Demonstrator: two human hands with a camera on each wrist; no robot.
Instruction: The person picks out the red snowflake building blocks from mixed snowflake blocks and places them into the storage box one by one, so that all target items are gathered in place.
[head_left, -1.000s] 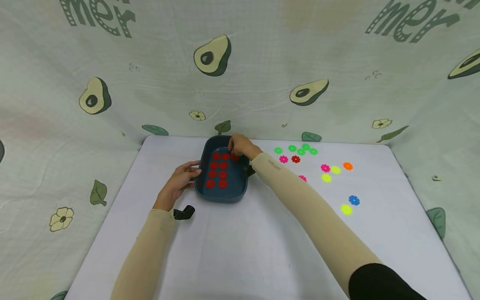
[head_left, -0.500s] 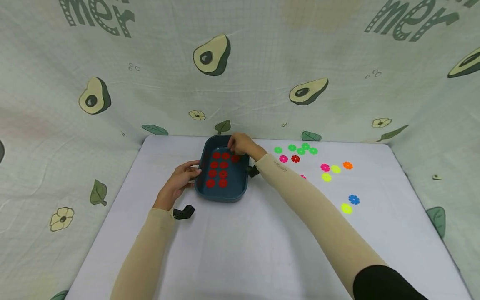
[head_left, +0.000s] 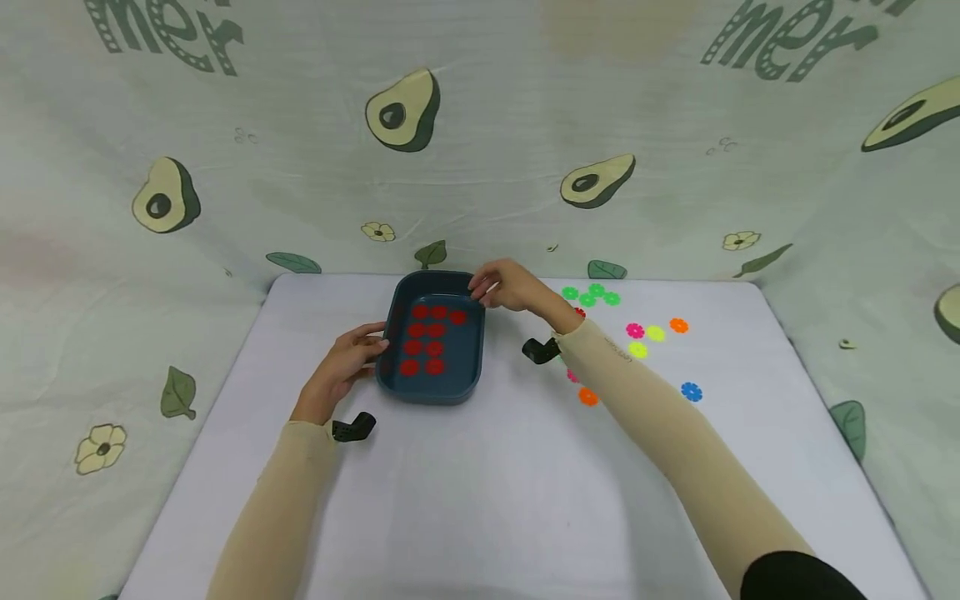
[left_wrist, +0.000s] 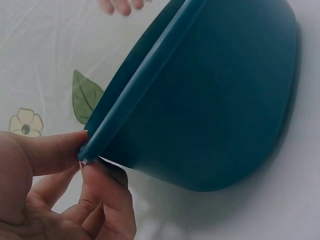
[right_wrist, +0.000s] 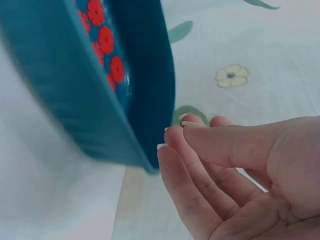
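Note:
A dark blue rectangular tray (head_left: 462, 371) lies on the white table, with several red flower-shaped discs (head_left: 436, 330) in rows on its floor. My left hand (head_left: 341, 368) pinches the tray's left rim. In the left wrist view, the thumb of the left hand (left_wrist: 75, 195) is on top of the rim and the fingers are beneath it. Just beyond the tray's far right corner is my right hand (head_left: 513, 286). In the right wrist view the right hand (right_wrist: 225, 175) holds nothing; its fingers are loosely bent, close beside the tray wall (right_wrist: 70, 85).
Right of the tray lie loose flower discs: several green discs (head_left: 596, 290), a pink disc (head_left: 635, 331), a yellow disc (head_left: 637, 350), an orange disc (head_left: 588, 396) and a blue disc (head_left: 692, 392). My right forearm (head_left: 645, 400) hides part of them. A printed cloth (head_left: 495, 167) hangs behind.
My right hand has let go of a red disc in the top row and moved up and right, out of the tray. The left hand keeps its grip. The head view has shifted slightly.

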